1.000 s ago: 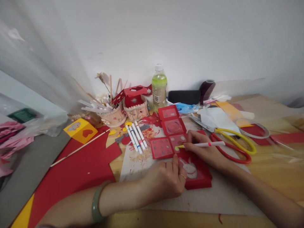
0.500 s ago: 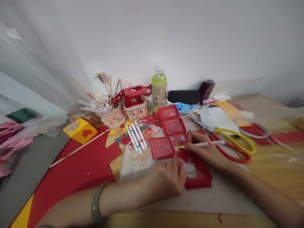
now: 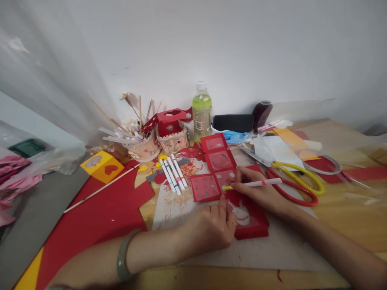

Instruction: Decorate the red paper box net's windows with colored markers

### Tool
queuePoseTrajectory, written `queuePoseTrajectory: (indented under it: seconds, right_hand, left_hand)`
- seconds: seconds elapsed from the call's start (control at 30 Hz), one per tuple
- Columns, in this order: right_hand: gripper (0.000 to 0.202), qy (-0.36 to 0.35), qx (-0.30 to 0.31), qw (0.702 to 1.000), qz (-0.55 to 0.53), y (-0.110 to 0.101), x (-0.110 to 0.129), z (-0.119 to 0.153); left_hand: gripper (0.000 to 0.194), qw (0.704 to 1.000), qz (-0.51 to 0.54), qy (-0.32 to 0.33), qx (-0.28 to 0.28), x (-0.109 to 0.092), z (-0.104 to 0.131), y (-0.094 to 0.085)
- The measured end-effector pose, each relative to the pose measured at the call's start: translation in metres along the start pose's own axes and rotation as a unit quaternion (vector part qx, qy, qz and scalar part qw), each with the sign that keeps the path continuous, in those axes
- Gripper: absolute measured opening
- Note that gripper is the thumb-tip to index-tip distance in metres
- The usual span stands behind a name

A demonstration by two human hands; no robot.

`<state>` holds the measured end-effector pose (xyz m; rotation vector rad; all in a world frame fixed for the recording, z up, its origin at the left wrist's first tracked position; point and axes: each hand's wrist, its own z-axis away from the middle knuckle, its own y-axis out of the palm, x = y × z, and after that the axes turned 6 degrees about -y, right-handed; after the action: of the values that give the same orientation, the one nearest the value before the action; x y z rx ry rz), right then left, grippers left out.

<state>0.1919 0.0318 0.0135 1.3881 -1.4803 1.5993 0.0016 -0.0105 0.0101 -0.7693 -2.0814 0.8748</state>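
A red paper box template (image 3: 205,187), unfolded in joined square panels with cut-out windows, lies on a white sheet. Triangles, circles and a rabbit shape show in its windows. My right hand (image 3: 254,186) pinches a white-and-pink marker pen (image 3: 269,182), its yellow tip touching a window in the middle panel. Beside it, my left hand (image 3: 208,223) has curled fingers, with the index fingertip pressing the template's edge just below the pen tip. What lies under the left palm is hidden. Several capped white markers (image 3: 173,175) lie left of the template.
Scissors (image 3: 298,181) with red and yellow handles lie to the right. A drink bottle (image 3: 202,110) and black phone (image 3: 233,123) stand at the back. Decorated cups (image 3: 172,143) hold sticks. A yellow paper cube (image 3: 102,166), thin stick (image 3: 102,188) and red card (image 3: 93,225) are left.
The pen's rear end has shifted slightly left with my right hand, its tip staying on the same window. My left hand stays in place.
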Motion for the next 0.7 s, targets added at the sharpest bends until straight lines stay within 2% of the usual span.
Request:
queuePoseTrajectory:
  seconds: [0.23, 0.47, 0.7]
  right_hand:
    - [0.023, -0.002, 0.000, 1.000, 0.002, 0.0001, 0.0010, -0.0005]
    - [0.023, -0.001, -0.002, 1.000, -0.003, 0.0008, 0.0012, -0.0011]
    - [0.023, -0.001, -0.007, 1.000, -0.008, 0.0001, 0.0002, -0.0002]
  left_hand:
    - [0.016, 1.000, -0.011, 0.020, 0.020, -0.0001, 0.0007, 0.0010]
    - [0.017, 1.000, -0.001, 0.001, -0.009, -0.0011, 0.0014, 0.0040]
    - [0.016, 1.000, -0.008, 0.005, -0.002, 0.0000, 0.0020, 0.0024]
